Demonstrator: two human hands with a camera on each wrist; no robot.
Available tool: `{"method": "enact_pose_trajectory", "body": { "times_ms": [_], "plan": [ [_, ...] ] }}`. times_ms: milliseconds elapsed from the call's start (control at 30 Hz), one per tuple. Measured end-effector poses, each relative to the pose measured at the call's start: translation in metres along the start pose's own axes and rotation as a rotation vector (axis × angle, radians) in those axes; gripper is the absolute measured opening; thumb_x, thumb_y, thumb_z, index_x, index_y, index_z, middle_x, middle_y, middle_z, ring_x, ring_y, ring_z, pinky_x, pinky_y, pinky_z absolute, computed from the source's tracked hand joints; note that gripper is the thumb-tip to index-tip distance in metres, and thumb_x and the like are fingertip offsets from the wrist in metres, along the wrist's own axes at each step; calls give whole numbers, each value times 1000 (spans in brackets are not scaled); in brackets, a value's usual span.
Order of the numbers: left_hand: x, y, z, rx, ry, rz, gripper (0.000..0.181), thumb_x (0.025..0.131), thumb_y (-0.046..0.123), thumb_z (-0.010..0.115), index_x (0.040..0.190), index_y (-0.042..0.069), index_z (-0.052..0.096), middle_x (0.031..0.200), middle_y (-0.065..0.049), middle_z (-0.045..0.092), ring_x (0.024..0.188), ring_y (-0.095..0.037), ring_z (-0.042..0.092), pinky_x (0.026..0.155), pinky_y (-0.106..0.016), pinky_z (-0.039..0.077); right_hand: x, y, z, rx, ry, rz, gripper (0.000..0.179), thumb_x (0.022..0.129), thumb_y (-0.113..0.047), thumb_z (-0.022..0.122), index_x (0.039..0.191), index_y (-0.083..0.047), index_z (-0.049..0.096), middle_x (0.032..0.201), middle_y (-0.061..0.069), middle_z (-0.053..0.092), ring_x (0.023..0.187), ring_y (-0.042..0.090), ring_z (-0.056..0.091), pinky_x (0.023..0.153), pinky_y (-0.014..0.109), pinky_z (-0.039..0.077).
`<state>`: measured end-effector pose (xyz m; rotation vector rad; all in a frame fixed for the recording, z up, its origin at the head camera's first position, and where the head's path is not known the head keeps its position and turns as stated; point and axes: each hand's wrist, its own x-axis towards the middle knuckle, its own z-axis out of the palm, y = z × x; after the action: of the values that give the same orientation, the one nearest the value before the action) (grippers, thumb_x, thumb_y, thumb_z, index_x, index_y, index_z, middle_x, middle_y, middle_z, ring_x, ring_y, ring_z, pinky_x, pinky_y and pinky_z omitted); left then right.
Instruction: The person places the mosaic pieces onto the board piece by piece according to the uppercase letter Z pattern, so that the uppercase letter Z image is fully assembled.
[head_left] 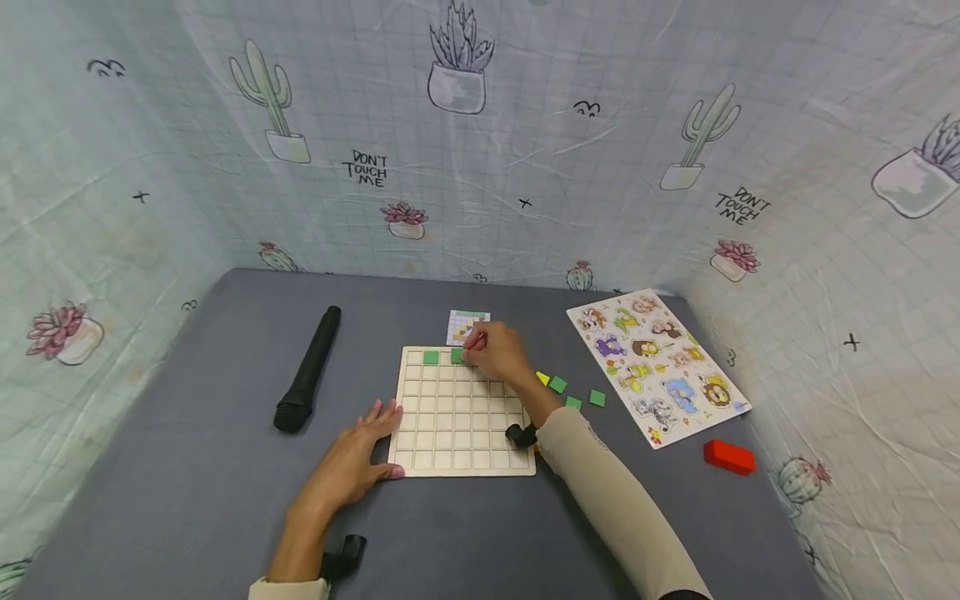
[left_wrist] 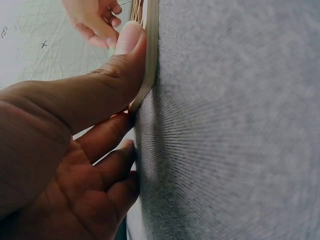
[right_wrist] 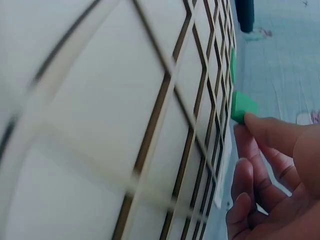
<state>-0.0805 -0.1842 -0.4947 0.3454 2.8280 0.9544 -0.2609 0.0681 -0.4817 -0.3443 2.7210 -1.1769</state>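
Note:
A pale wooden grid board [head_left: 450, 417] lies flat on the table. My right hand [head_left: 498, 352] is over its far edge, thumb and fingertips pinching a green square tile [right_wrist: 242, 106]. That tile tilts at the top row of the grid. Left of it, another green tile [head_left: 431, 357] lies in a top-row cell. My left hand [head_left: 351, 457] rests at the board's left edge with spread fingers, the thumb [left_wrist: 128, 40] against the near left corner. Just beyond the board is a small pattern card [head_left: 455, 327], partly covered by the right hand.
Several loose green tiles [head_left: 597, 398] and a yellow piece [head_left: 542, 379] lie right of the board. Farther right are an animal puzzle board [head_left: 656, 367] and a red block [head_left: 729, 457]. A black microphone [head_left: 311, 367] lies at left. Printed cloth [head_left: 480, 225] hangs behind the table.

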Motion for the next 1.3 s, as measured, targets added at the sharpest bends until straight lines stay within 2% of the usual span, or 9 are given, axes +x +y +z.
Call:
{"method": "enact_pose_trajectory", "body": {
  "times_ms": [133, 267, 400, 500, 733, 833, 1067, 1300],
  "plan": [
    [1, 1, 2, -9, -6, -7, 95, 78, 14, 93, 159, 0, 45, 168, -18, 39, 161, -42, 27, 130, -65, 26, 4, -6, 9, -31, 15, 15, 14, 89, -14, 86, 86, -16, 73, 82, 0, 73, 77, 15, 67, 76, 31, 55],
    [1, 2, 4, -8, -4, -1, 95, 78, 14, 93, 159, 0, 46, 168, -18, 40, 161, -43, 28, 129, -65, 27, 8, -11, 16, -75, 11, 19, 12, 90, -14, 84, 85, -16, 73, 80, -1, 73, 75, 15, 66, 73, 29, 53],
    [2, 1, 4, -8, 0, 15, 93, 79, 14, 93, 158, -1, 47, 167, -19, 41, 160, -43, 28, 128, -66, 28, 7, -12, 17, -115, -17, 38, 10, 91, -17, 82, 85, -18, 74, 79, -3, 71, 74, 14, 63, 69, 27, 49],
    [3, 1, 5, -13, -2, 18, 92, 79, 14, 92, 158, -2, 46, 167, -19, 41, 161, -43, 28, 129, -65, 28, 4, -11, 14, -95, -31, 31, 9, 92, -18, 83, 87, -17, 75, 81, -3, 71, 75, 14, 64, 69, 27, 49],
    [2, -1, 5, 0, 2, 14, 93, 79, 14, 92, 158, -2, 46, 168, -18, 40, 161, -43, 28, 129, -65, 28, -13, 0, -9, 42, -12, 8, 12, 90, -12, 85, 94, -12, 74, 87, 3, 71, 81, 19, 65, 70, 28, 50],
    [1, 0, 5, 2, 3, 18, 93, 78, 14, 93, 158, -2, 47, 167, -19, 41, 160, -43, 29, 128, -66, 29, -24, 11, -21, 61, 6, 8, 13, 91, -11, 84, 99, -9, 75, 90, 7, 72, 85, 22, 65, 69, 30, 50],
    [0, -1, 4, 4, 12, 27, 93, 79, 14, 92, 157, -3, 47, 167, -20, 41, 160, -43, 29, 128, -65, 29, -51, 51, -51, -96, 62, 29, 18, 92, -15, 84, 107, -11, 76, 97, 7, 72, 85, 22, 65, 72, 35, 55],
    [-1, -2, 4, -5, 15, 40, 93, 79, 14, 92, 157, -2, 47, 167, -20, 41, 159, -44, 30, 128, -66, 30, -77, 79, -76, -209, 114, 152, 22, 91, -21, 86, 110, -13, 76, 104, 8, 71, 91, 25, 65, 80, 43, 55]
  ]
}}
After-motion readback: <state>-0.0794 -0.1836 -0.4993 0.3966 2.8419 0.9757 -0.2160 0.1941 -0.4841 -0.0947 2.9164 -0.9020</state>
